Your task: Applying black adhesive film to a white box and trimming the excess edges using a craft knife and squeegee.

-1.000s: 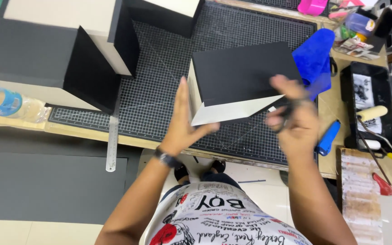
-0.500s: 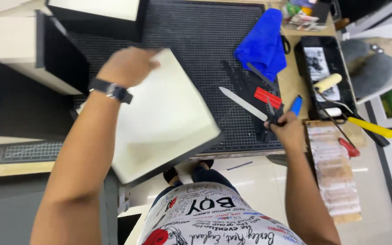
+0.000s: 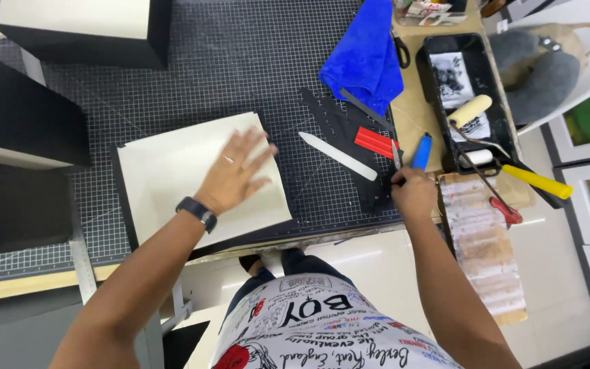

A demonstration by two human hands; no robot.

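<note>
My left hand [image 3: 237, 171] lies flat, fingers spread, on a cream board [image 3: 172, 184] with a black underside that rests on the gridded cutting mat [image 3: 240, 68]. My right hand [image 3: 414, 193] is at the mat's right edge, fingers closed on a pair of scissors [image 3: 395, 156] whose blades point away from me. Just beside them lie a blue-handled tool [image 3: 422, 151], a red strip [image 3: 375, 142] and a white bone folder [image 3: 339, 156]. Black paper offcuts [image 3: 349, 123] lie under these tools.
A blue cloth [image 3: 367, 55] lies at the back right. A black tray [image 3: 445, 89] holds a paint roller [image 3: 469, 111] with a yellow handle [image 3: 535, 182]. Black-covered boxes stand at the left [image 3: 29, 109] and back [image 3: 83, 31]. A metal ruler [image 3: 80, 256] crosses the mat's front left.
The board was held up black side showing, then turned over and laid cream side up on the mat. My right hand moved the scissors to the mat's right edge.
</note>
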